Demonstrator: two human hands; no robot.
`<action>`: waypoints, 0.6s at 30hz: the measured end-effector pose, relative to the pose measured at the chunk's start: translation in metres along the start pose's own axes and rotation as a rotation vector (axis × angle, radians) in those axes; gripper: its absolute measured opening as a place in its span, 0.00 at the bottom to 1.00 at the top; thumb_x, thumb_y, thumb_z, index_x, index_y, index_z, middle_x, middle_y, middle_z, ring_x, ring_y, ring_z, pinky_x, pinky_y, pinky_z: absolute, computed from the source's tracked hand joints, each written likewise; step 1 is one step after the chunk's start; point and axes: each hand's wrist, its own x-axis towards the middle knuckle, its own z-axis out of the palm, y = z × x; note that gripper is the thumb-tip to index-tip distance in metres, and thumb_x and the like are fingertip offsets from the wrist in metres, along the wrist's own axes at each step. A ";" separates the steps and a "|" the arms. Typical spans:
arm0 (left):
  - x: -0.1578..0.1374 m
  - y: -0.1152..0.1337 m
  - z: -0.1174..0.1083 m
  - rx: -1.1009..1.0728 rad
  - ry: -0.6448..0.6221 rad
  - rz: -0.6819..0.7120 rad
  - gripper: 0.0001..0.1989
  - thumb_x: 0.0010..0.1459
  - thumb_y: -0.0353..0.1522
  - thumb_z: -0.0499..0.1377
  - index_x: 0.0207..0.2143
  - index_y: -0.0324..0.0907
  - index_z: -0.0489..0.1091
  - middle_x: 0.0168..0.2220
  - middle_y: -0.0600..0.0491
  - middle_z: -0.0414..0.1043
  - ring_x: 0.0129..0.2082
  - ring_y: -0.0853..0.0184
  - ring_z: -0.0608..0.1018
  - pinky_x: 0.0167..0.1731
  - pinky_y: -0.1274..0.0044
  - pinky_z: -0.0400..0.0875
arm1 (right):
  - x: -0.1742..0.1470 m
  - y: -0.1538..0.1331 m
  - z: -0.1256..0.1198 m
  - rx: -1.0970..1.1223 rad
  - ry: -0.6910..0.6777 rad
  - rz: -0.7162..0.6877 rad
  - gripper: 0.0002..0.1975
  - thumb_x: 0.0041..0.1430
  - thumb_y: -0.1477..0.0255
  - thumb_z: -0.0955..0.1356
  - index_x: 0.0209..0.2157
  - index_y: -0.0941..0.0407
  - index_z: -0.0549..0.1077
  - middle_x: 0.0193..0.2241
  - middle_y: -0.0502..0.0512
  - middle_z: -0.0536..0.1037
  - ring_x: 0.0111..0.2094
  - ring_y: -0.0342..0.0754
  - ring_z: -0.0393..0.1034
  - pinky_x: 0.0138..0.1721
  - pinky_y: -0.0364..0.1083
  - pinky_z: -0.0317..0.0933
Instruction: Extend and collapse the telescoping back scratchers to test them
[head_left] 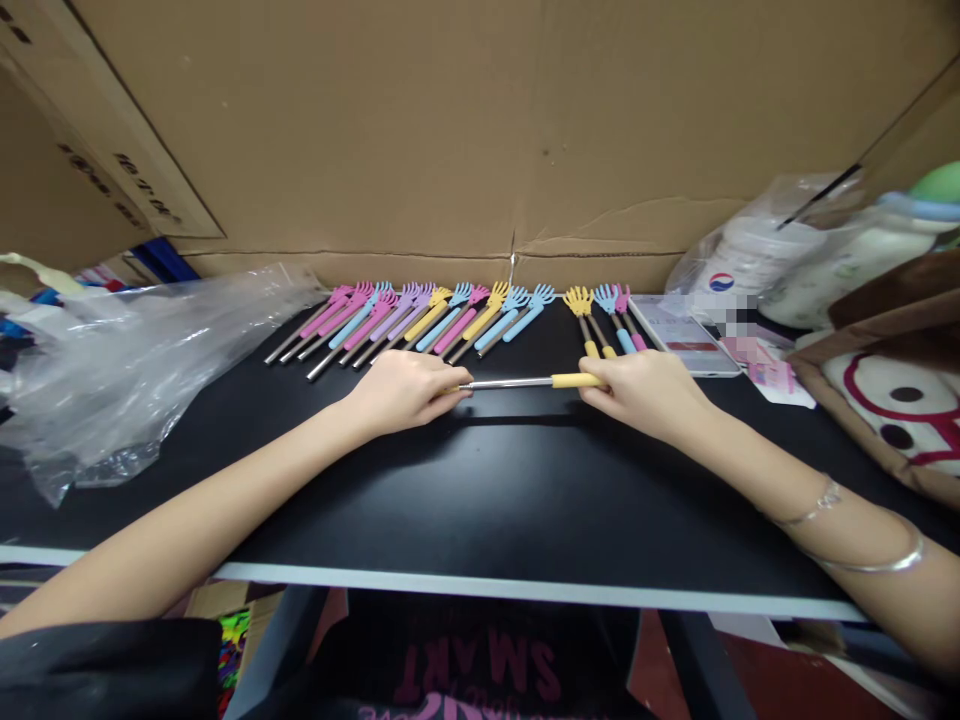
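Grasping a yellow-gripped metal back scratcher [516,384] horizontally above the black counter [480,510], with the left hand [405,390] curled over one end and the right hand [641,390] clenched on the yellow grip [574,380], in front of a row of multicoloured back scratchers [423,321] and a smaller cluster [606,299] beside a smartphone [679,335].

It looks like a workshop: a black work table [480,530], tall cardboard [450,130] at twelve o'clock, and at eleven many little-hand sticks [456,331] in a row.
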 end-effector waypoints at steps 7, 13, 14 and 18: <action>-0.001 0.002 0.003 -0.122 -0.064 -0.075 0.13 0.64 0.37 0.51 0.32 0.42 0.71 0.22 0.57 0.73 0.23 0.71 0.75 0.22 0.80 0.55 | -0.002 -0.003 -0.006 -0.034 0.153 0.044 0.12 0.56 0.66 0.60 0.25 0.56 0.70 0.21 0.54 0.75 0.21 0.44 0.64 0.22 0.43 0.37; -0.001 0.001 0.001 -0.015 0.042 -0.004 0.13 0.64 0.36 0.50 0.32 0.42 0.72 0.23 0.57 0.74 0.23 0.72 0.76 0.20 0.79 0.56 | -0.002 -0.004 -0.007 -0.042 0.150 0.043 0.13 0.57 0.66 0.59 0.25 0.55 0.70 0.19 0.53 0.74 0.20 0.44 0.64 0.22 0.43 0.36; -0.001 0.000 0.000 0.013 0.066 0.018 0.13 0.64 0.36 0.50 0.32 0.43 0.72 0.23 0.57 0.75 0.23 0.72 0.76 0.20 0.79 0.56 | -0.002 -0.005 -0.007 -0.035 0.134 0.046 0.14 0.57 0.66 0.59 0.25 0.55 0.71 0.19 0.54 0.74 0.20 0.44 0.64 0.22 0.43 0.36; 0.001 -0.004 -0.005 0.118 0.141 0.094 0.13 0.64 0.34 0.50 0.31 0.43 0.72 0.24 0.57 0.75 0.24 0.73 0.76 0.21 0.80 0.58 | -0.001 -0.009 -0.009 0.011 0.036 0.074 0.14 0.57 0.65 0.59 0.26 0.55 0.71 0.19 0.54 0.73 0.21 0.45 0.63 0.22 0.43 0.37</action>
